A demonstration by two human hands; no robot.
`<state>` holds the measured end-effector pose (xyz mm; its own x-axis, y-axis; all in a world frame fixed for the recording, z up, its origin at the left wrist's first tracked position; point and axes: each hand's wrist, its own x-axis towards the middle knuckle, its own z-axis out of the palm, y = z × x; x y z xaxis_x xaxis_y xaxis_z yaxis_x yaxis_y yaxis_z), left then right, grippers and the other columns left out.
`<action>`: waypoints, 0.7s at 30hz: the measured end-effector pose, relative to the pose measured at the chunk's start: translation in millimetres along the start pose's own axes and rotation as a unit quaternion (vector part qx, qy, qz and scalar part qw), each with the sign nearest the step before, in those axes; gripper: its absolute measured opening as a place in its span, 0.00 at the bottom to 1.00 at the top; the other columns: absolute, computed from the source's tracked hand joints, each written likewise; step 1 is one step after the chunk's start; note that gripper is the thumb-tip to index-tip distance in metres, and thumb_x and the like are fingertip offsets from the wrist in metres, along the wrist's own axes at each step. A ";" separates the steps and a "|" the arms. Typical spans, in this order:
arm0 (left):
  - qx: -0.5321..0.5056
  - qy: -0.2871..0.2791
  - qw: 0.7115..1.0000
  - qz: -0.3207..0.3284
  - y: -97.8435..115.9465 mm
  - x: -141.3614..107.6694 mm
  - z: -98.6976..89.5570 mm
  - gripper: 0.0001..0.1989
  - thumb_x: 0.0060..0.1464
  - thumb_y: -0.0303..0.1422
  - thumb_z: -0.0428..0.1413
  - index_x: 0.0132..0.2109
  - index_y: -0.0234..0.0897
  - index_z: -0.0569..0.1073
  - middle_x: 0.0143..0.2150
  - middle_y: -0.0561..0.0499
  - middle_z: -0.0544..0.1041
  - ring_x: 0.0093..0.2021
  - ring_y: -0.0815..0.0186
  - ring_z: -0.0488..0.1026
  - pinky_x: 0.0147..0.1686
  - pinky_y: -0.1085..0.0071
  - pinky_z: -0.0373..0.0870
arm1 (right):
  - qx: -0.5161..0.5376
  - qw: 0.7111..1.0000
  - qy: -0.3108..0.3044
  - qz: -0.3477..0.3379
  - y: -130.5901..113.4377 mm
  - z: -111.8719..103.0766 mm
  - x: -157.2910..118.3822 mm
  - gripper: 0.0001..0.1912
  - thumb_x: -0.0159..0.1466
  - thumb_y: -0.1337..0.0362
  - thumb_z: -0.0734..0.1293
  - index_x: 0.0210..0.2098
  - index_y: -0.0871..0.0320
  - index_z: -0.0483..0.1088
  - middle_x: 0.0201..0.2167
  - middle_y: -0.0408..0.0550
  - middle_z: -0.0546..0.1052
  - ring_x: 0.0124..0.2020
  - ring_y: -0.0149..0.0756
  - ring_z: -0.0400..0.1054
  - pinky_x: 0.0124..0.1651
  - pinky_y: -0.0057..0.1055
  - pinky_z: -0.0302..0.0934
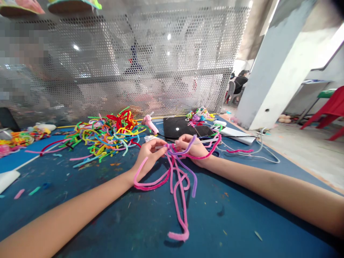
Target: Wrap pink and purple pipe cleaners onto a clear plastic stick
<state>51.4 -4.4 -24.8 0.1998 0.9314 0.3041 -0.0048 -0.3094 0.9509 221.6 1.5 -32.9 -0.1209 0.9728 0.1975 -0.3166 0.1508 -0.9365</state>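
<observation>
My left hand [149, 154] and my right hand [194, 148] meet over the middle of the blue table, each with fingers closed on a bundle of fuzzy stems [173, 159]. Pink, magenta and purple stems are joined where the fingertips pinch them. Long pink loops hang down toward the table and end in a bent pink tip [178, 235]. A purple stem [194, 181] curves down on the right. One magenta stem [213, 147] sticks out past my right hand. My fingers partly hide the join.
Behind my left hand lies a heap of coloured stems [104, 134]. A pink glue gun [150, 124], a black panel [176, 127], a phone [203, 130] and a white power strip [235, 134] with cables lie farther back, before a perforated metal screen [161, 71]. A person [240, 81] sits far off.
</observation>
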 end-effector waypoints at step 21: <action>-0.229 0.071 0.963 -0.126 -7.8 12.0 -9.2 0.02 0.51 0.26 0.57 0.31 0.32 0.72 0.24 0.54 0.72 0.23 0.74 0.69 0.26 0.79 0.68 | 0.014 0.996 -0.088 0.009 1.0 -2.4 -2.6 0.19 0.48 0.64 0.74 0.39 0.58 0.70 0.32 0.44 0.75 0.32 0.29 0.69 0.34 0.27 0.63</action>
<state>44.8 10.9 -28.0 0.1154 0.9927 0.0347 -0.4114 0.0160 0.9113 223.9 -0.5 -35.0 -0.2892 0.9292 0.2301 -0.3390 0.1253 -0.9324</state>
